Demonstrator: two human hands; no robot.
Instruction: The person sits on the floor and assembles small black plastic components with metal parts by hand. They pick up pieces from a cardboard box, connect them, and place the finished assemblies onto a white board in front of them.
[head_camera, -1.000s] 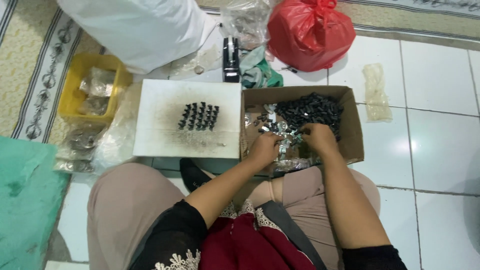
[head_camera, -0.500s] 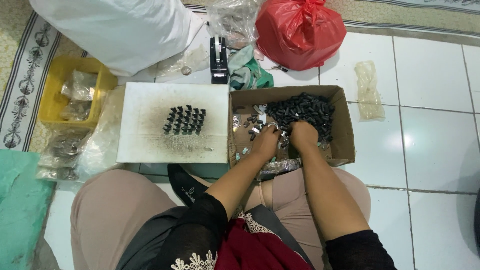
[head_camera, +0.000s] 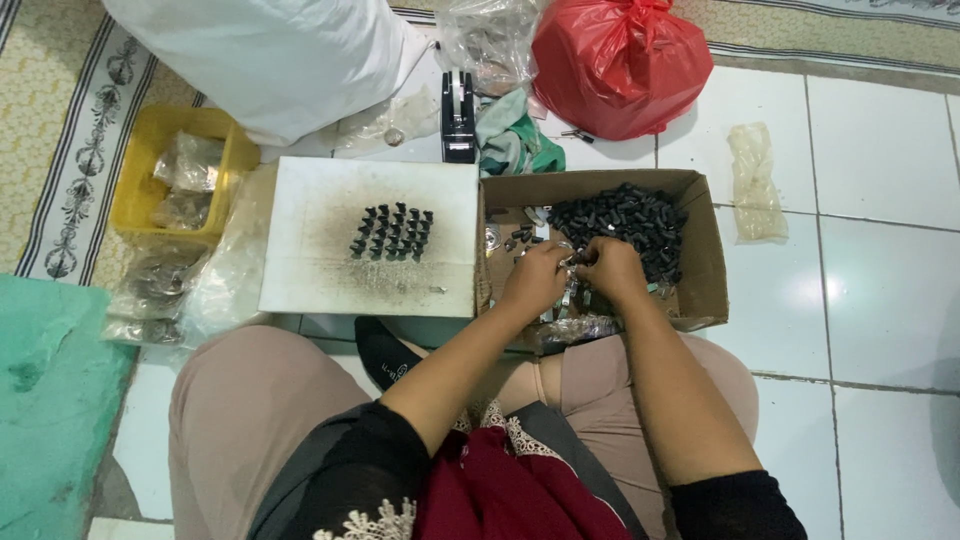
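Both hands work inside the cardboard box (head_camera: 700, 255) on the floor: the left hand (head_camera: 532, 281) and right hand (head_camera: 607, 270) are curled close together, fingertips nearly touching, pinching small shiny metal pieces (head_camera: 566, 290) between them, though exactly what each one clamps is too small to tell. A heap of black parts (head_camera: 625, 218) fills the box's far right corner just beyond the right hand. Left of the box lies a white board (head_camera: 320, 210) carrying rows of upright black parts (head_camera: 392, 232).
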